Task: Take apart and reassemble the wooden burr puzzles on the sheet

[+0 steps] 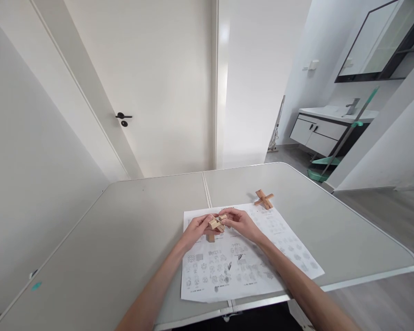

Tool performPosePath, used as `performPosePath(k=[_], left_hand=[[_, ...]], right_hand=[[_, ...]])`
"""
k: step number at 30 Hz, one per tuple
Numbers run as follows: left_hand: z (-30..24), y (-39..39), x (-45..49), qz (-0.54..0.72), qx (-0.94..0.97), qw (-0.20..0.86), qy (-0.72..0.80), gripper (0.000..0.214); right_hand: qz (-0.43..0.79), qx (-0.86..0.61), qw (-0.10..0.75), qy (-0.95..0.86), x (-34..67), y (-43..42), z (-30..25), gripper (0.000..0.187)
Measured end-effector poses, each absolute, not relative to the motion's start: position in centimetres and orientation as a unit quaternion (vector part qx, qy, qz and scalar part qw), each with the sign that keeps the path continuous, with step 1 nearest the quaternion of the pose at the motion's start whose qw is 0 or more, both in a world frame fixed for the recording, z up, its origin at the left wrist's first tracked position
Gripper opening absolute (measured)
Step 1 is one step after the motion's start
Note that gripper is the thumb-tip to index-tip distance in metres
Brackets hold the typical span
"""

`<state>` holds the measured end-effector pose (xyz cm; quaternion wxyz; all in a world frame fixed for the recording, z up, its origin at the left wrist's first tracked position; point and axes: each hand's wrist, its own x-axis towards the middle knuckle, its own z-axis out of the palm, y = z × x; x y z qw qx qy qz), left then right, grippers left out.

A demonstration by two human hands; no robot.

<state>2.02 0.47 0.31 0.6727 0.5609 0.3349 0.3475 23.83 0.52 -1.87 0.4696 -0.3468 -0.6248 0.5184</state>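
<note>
Above a printed sheet [227,276], my left hand [197,229] and my right hand [240,222] meet around a small cluster of pale wooden puzzle pieces [215,224]. The left fingers pinch the cluster from its left side, and the right fingers close on a piece at its upper right. One wooden piece [211,238] shows just below the left fingers; whether it joins the cluster I cannot tell. At the sheet's upper right edge lies a crossed pair of darker wooden pieces [264,199]. My fingers hide part of the cluster.
The grey folding table [141,257] has a seam down its middle and a pale rim. A closed door [165,92] stands beyond it. At the right are a washbasin cabinet [317,131] and a green dustpan [317,174] on the floor.
</note>
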Motion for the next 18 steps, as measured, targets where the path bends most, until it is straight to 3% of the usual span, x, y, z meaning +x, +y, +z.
performPosePath(k=[8,18], left_hand=[[1.2,0.2,1.7,0.311,0.556,0.692,0.339,0.057],[1.9,-0.5,2.7,0.309,0.636,0.621,0.338,0.051]], right_hand=[[0.499,-0.337,0.452,-0.658,24.1,-0.1,-0.9,0.038],[0.504,-0.343,0.457,-0.648,24.2,-0.1,-0.8,0.034]])
